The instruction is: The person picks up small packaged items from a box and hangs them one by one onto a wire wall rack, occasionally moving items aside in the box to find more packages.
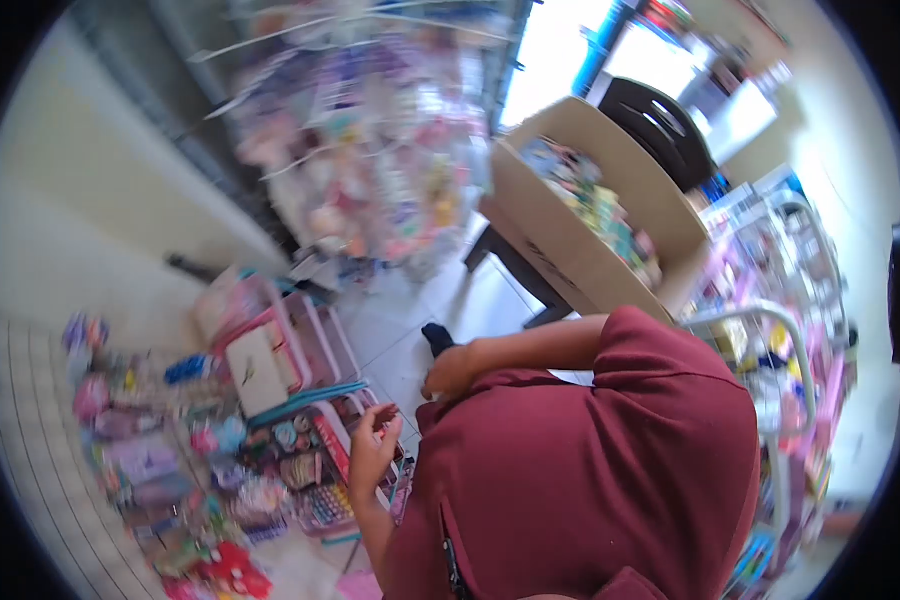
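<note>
Loosely curled left hand (372, 445), empty | right hand (450, 374): grip unclear | plastic bins (289, 333), cardboard box (560, 250)

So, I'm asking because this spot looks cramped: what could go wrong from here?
The left hand appears close to the crowded small goods, so a careless brush might knock some loose. The cardboard box, loaded and up on a dark-legged stand, looks near the right sleeve; a bump could perhaps shift it.

Maroon shirt (580, 470), 1 short sleeve (665, 345) showing, dark footwear (436, 338).
</note>
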The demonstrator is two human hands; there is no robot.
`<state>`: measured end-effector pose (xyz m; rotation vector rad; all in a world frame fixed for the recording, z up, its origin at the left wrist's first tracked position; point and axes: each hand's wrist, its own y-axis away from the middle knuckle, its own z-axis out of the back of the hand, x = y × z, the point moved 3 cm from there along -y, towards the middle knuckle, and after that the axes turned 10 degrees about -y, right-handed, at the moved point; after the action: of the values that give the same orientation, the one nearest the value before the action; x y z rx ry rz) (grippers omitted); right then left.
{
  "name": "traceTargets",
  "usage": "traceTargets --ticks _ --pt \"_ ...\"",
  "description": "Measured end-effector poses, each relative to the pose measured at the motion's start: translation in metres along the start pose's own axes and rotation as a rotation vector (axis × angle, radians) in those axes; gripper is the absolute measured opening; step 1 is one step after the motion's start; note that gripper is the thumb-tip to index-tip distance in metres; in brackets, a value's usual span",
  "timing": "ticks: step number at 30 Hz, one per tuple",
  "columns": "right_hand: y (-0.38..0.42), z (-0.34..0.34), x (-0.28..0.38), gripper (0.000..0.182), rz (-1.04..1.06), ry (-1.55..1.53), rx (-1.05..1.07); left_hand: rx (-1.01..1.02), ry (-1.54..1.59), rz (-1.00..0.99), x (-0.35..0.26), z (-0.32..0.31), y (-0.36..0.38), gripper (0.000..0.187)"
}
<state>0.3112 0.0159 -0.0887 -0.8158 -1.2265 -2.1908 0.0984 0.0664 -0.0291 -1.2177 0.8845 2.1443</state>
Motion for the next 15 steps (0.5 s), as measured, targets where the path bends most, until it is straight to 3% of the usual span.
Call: traceTargets --ticks 2,4,8,11,12,13,14,15 --pt "0.059 0.003 -0.023 0.035 -0.009 -0.115 -0.476 0.119 -0.096 -0.071 -0.022 -0.011 -0.033 0.029" --pt "0.113 0.014 -0.038 0.031 0.004 -0.240 -0.644 0.184 -0.267 -0.124 -0.057 -0.024 -0.064 0.030" --pt "0.225 0.052 -0.059 0.023 0.379 -0.762 -1.354 0.312 -0.296 -0.275 -0.110 -0.073 -0.126 0.031" --pt "0.329 0.086 -0.086 0.013 0.287 -0.835 -1.869 0.422 -0.390 -0.366 -0.174 -0.128 -0.170 0.035" --pt "0.364 0.096 -0.127 0.014 0.384 -0.624 -2.016 0.446 -0.452 -0.451 -0.194 -0.146 -0.184 0.036" --pt "0.398 0.104 -0.159 0.016 0.256 -0.532 -2.093 0.468 -0.455 -0.438 -0.211 -0.165 -0.198 0.036" --pt "0.430 0.112 -0.189 0.018 0.128 -0.437 -2.155 0.463 -0.450 -0.584 -0.232 -0.185 -0.211 0.036" --pt "0.455 0.118 -0.232 0.020 -0.049 -0.485 -2.047 0.456 -0.445 -0.734 -0.252 -0.201 -0.224 0.037"
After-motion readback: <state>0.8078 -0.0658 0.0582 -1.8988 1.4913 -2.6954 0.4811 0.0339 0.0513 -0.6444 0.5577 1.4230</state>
